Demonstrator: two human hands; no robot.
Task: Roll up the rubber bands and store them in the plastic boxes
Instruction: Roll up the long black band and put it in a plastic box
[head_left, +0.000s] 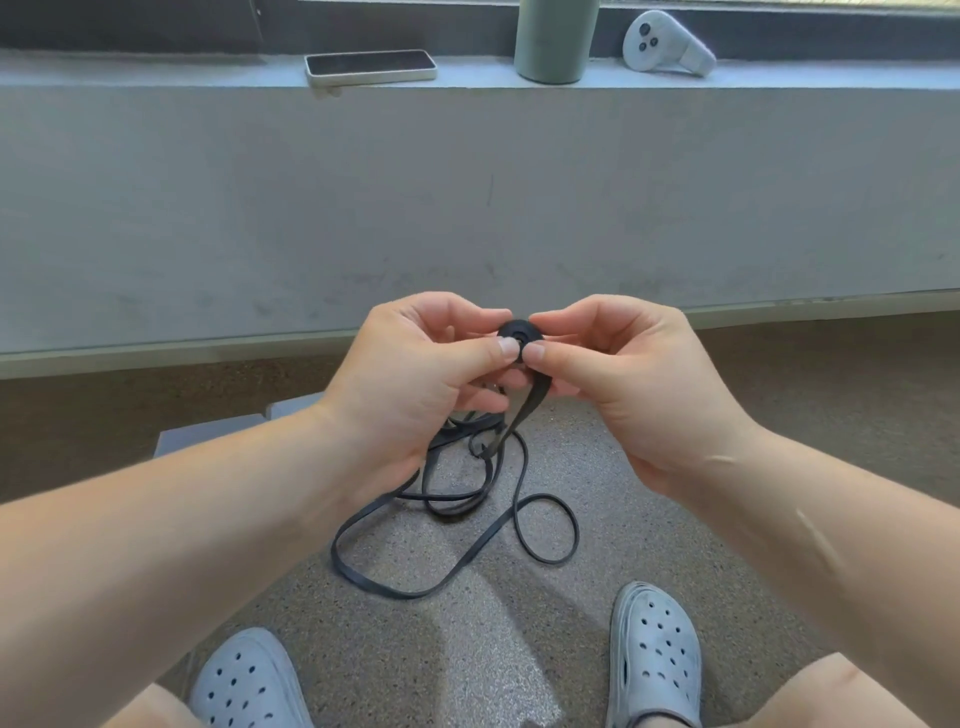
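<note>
Two hands in play, both up front and centre; the left hand and the right hand meet thumb to thumb, each pinching the same small black coil between thumb and forefinger, the other fingers curled in beneath. That coil is the wound-up end of one rubber band, held in the air between the hands; the free length drops from the coil and sprawls in loose loops on the speckled floor. Near the hands the strands tangle, so whether it is a single band I cannot tell. Two pale boxes peek out behind the left forearm, only their corners showing, on the floor left of the loops. Two grey clogs sit at the bottom, one each side, with bare floor between them; the loops lie between the clogs and the grey wall, the widest loop just ahead of the left clog. Up on the ledge, three things in a row: one phone flat at the front edge, one green cup upright near it, one white controller off to the right, well apart from the hands.
</note>
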